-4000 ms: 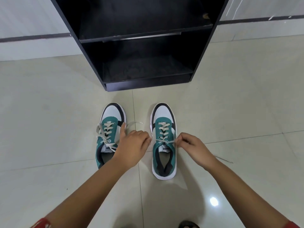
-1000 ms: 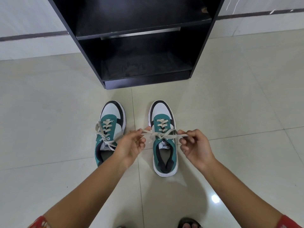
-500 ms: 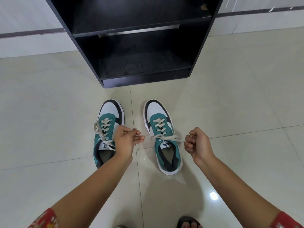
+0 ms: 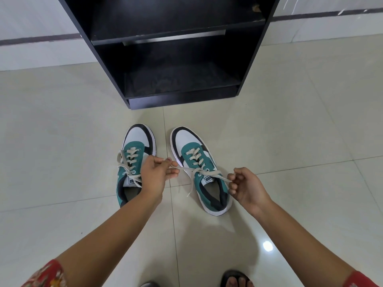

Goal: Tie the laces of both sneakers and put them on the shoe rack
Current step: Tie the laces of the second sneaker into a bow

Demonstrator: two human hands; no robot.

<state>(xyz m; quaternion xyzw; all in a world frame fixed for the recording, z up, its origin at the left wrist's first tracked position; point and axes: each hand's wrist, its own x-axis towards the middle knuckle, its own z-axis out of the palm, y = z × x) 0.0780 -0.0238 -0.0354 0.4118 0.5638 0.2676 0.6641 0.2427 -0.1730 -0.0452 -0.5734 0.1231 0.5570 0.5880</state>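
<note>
Two green, white and black sneakers stand on the tiled floor, toes toward the rack. The left sneaker (image 4: 135, 156) has a loose bow in its cream laces. The right sneaker (image 4: 199, 168) is turned with its toe to the left; its lace (image 4: 207, 174) is stretched sideways across the tongue. My left hand (image 4: 155, 175) pinches one end of that lace, and my right hand (image 4: 244, 185) is closed on the other end. One free lace tail hangs down beside the right sneaker. The black shoe rack (image 4: 178, 50) stands just beyond, its two visible shelves holding nothing.
Pale floor tiles (image 4: 300, 125) stretch on both sides of the rack. A white wall with a dark stripe runs behind it. My sandalled foot (image 4: 236, 280) shows at the bottom edge.
My hands have drawn the right sneaker's lace outward and apart, pulling it tight. The right sneaker has swung so its toe points left.
</note>
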